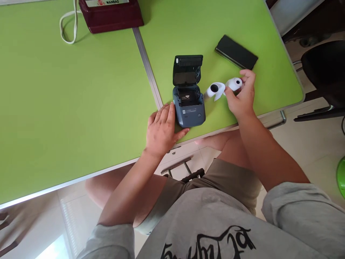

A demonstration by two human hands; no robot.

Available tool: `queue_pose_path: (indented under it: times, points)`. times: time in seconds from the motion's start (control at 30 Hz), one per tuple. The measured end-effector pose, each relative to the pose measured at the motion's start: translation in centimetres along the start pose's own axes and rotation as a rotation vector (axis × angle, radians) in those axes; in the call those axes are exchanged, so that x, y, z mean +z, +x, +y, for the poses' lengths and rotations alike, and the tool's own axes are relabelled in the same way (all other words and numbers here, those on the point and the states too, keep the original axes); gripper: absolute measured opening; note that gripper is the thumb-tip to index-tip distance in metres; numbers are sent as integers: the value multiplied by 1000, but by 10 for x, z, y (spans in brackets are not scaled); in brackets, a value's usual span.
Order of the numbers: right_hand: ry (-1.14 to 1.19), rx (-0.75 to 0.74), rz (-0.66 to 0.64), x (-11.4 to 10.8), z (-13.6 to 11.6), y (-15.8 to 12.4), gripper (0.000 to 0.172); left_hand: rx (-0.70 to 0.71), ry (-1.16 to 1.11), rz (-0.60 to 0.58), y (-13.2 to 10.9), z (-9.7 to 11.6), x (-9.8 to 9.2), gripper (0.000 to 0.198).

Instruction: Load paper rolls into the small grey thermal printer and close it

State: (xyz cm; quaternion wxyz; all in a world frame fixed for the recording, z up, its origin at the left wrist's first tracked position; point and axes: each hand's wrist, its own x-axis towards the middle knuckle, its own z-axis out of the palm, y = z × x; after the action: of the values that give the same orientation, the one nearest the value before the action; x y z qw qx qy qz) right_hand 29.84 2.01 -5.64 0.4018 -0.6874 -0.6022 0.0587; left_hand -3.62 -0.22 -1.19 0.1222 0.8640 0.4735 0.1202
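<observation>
A small blue-grey device [190,116] stands on the green table with its black lid [188,70] raised and its inner compartment uncovered. Against its left side rests my left hand [161,129], fingers stretched out on the tabletop, thumb along the device's near edge. To the right of the device, my right hand [244,97] holds a small white roll [234,84] between thumb and fingers. Beside that, nearer the device, lies another white roll [215,89] with a dark core; a white strip lies between the two.
A black phone [236,52] lies behind my right hand. At the back left sit a dark red box [111,16] and a white cable [74,27]. A metal seam [148,68] crosses the green table [81,108]. A black chair [325,72] stands at the right.
</observation>
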Motion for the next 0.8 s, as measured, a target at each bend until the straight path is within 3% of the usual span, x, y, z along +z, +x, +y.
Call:
queue_pose_path:
  times: [0.1,0.23,0.43,0.6,0.8]
  points:
    - [42,21,42,0,-2,-1,53,3,0,7,0,0,1,97]
    - [-109,4,29,-1,-1,0,48,7,-7,13,0,-1,3,97]
    - [-101,-4,8,0,0,1,53,12,-9,35,-1,-3,5,96]
    - [-174,-11,48,3,-1,1,45,13,-2,35,0,-2,5,97]
    - [83,51,113,-2,-4,3,55,5,3,13,0,0,1,95]
